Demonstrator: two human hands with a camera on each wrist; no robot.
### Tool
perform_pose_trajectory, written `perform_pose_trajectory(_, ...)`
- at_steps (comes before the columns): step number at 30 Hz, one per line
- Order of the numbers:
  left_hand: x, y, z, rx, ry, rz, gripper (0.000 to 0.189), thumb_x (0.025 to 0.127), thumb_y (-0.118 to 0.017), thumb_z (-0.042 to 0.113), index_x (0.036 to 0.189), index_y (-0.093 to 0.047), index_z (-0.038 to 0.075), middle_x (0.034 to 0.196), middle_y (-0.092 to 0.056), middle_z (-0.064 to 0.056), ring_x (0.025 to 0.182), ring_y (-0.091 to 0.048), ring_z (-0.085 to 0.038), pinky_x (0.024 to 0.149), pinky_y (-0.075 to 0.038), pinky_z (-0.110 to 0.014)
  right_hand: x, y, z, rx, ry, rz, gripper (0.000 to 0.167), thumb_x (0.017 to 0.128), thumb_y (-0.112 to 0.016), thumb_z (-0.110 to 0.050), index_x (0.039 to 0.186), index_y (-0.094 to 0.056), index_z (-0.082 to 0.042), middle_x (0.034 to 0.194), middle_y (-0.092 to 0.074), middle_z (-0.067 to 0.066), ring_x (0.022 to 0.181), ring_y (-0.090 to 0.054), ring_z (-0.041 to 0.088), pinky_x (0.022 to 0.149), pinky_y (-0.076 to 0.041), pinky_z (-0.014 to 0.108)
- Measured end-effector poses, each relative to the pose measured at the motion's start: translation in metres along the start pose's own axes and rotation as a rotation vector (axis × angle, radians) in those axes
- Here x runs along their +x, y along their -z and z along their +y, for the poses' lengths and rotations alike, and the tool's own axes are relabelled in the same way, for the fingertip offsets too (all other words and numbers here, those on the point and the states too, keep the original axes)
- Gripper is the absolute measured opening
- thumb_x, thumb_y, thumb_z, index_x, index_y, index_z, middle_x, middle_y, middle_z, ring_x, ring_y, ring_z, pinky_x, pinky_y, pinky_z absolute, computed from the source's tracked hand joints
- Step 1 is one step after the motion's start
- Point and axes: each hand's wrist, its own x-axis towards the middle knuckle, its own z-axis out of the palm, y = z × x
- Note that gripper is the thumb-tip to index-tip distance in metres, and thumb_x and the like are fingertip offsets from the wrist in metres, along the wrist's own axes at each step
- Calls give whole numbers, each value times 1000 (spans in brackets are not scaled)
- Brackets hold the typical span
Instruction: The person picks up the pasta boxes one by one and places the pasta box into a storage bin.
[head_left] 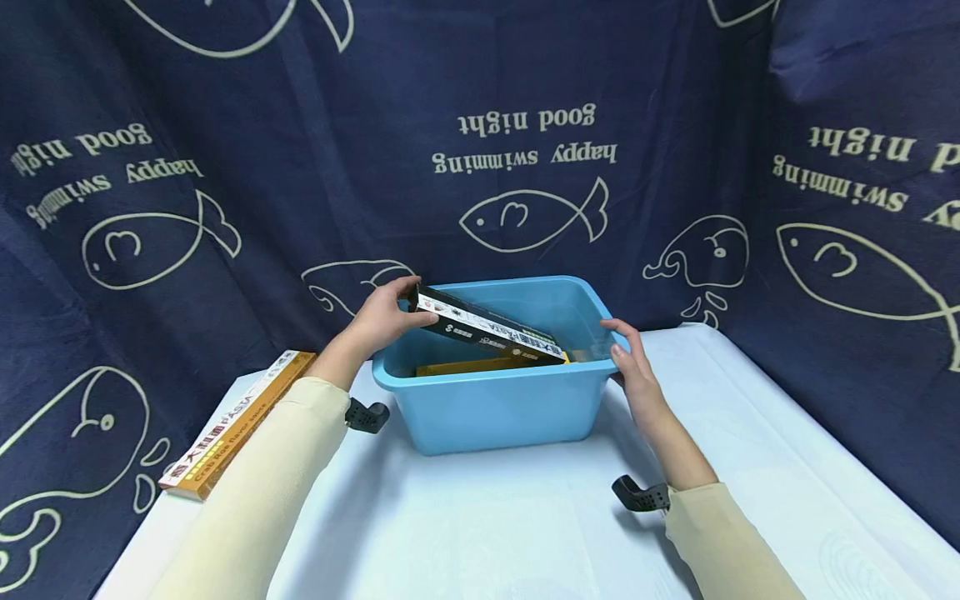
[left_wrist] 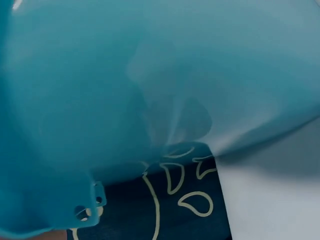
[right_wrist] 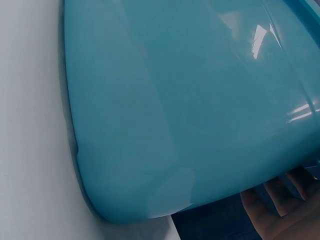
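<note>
A blue plastic bin (head_left: 495,412) stands on the white table. At its left end my left hand (head_left: 384,318) grips a black pasta box (head_left: 487,330) with a white lettered strip, thumb on the near face. That box slants down to the right, its lower end inside the bin. Beneath it, part of a yellow-orange box (head_left: 465,366) shows in the bin. My right hand (head_left: 634,360) holds the bin's right rim; in the right wrist view its fingers (right_wrist: 285,200) curl up under that end. The left wrist view shows mostly the bin's outer wall (left_wrist: 100,90), with the left hand hardly visible.
Left of the bin, partly behind my left forearm, an orange and white pasta box (head_left: 236,425) marked "Crab Roe flavor sauce" lies on the table (head_left: 450,525). A dark blue curtain (head_left: 375,167) with fish drawings hangs close behind the bin and along both sides.
</note>
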Motion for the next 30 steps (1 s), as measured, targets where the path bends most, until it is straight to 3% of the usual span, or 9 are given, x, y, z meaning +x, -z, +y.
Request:
perform_pose_trajectory(19, 7, -6, -17, -23, 11, 15, 80, 89, -76, 27, 155, -34, 10, 153, -45, -15, 141, -43, -33, 114, -39, -51, -1, 0, 1, -6, 1, 4, 53, 103, -31, -39, 151, -26, -18, 165, -12, 10, 152, -14, 42, 117, -14, 73)
perform_pose_trajectory(30, 6, -8, -19, -6, 12, 60, 70, 94, -69, 15, 154, -34, 8, 153, -47, -12, 146, -39, -31, 120, -32, -49, 0, -1, 1, 15, 6, 6, 51, 103, -31, -32, 151, -26, -17, 165, -12, 10, 152, -16, 38, 118, -14, 71)
